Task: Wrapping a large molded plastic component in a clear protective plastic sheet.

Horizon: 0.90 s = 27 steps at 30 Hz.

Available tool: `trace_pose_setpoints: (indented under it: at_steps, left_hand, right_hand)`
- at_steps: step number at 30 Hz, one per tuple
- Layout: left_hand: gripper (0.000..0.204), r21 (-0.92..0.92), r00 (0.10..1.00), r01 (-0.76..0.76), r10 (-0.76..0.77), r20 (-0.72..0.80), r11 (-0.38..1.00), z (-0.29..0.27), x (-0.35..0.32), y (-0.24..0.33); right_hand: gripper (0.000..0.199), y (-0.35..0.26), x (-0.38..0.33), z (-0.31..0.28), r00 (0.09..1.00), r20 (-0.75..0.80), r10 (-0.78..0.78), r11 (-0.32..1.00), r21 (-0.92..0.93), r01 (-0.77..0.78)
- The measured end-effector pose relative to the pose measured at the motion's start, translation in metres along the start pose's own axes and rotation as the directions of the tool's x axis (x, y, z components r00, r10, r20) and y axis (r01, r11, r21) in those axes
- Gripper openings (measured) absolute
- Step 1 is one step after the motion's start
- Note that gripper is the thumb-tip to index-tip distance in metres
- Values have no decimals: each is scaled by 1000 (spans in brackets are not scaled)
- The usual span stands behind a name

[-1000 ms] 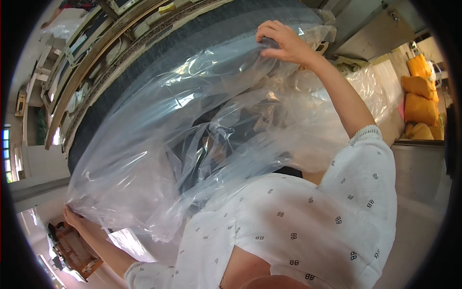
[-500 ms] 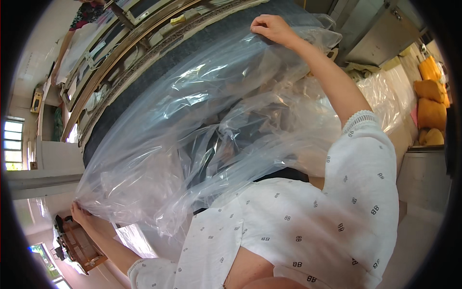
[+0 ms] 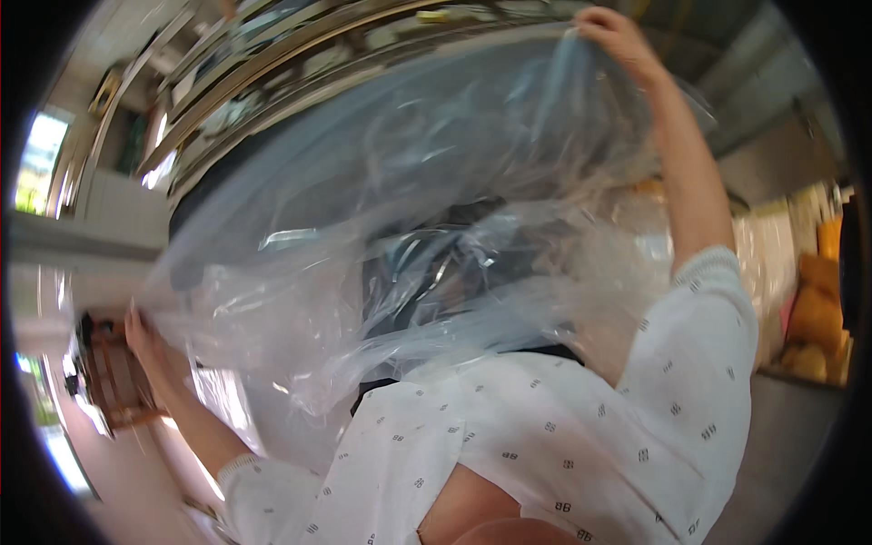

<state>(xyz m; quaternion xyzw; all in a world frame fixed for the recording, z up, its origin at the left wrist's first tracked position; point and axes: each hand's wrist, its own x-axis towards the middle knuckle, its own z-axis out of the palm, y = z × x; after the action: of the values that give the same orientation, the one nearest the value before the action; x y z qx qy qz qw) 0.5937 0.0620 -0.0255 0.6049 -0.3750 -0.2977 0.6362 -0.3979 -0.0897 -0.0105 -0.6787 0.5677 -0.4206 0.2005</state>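
A wide sheet of clear plastic film (image 3: 300, 241) is stretched between my two hands, creased and glossy. My left hand (image 3: 139, 336), out at the far left, is closed on one corner of it. Raised high at the upper right, my right hand (image 3: 618, 38) pinches the film's far edge, which gathers into a fold just below the fingers. The near part of the film hangs in loose crumples in front of my white patterned shirt. Through the film shows a dark table surface (image 3: 204, 195). Motion blurs much of the picture.
Beyond the table run long wooden and metal rails (image 3: 245, 77). Orange-yellow bundles (image 3: 813, 304) are stacked at the right, near more wrapped plastic (image 3: 765, 250). A brown wooden chair or stool (image 3: 118, 372) stands at the left.
My right hand has moved right and slightly up, pulling the film's edge with it. My left hand has risen a little. The film is spread wider, and the whole view has turned.
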Motion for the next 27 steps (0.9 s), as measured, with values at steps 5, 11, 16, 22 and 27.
trace_pose_setpoints:
  at_steps: [5, 11, 16, 22, 27]
  left_hand:
    - [32, -53, 921, -156, 126, -367, 986, 180, 34, 42]
    - [28, 616, 849, -204, 451, -276, 761, 324, 53, -83]
    - [20, 444, 873, -239, 392, -292, 864, 309, 68, -81]
    - [22, 414, 894, -216, 350, -280, 884, 332, 78, -77]
    - [25, 441, 904, -156, 307, -296, 884, 327, 88, -79]
  right_hand:
    - [29, 0, 76, -69, 862, -481, 158, 801, 573, 173]
    - [24, 210, 32, -43, 807, -590, -8, 911, -337, -238]
    - [21, 192, 60, -12, 862, -505, 52, 994, -59, -94]
    - [22, 194, 75, -19, 869, -486, 89, 965, -174, -196]
    - [27, 185, 84, -20, 887, -461, 42, 936, -293, -197]
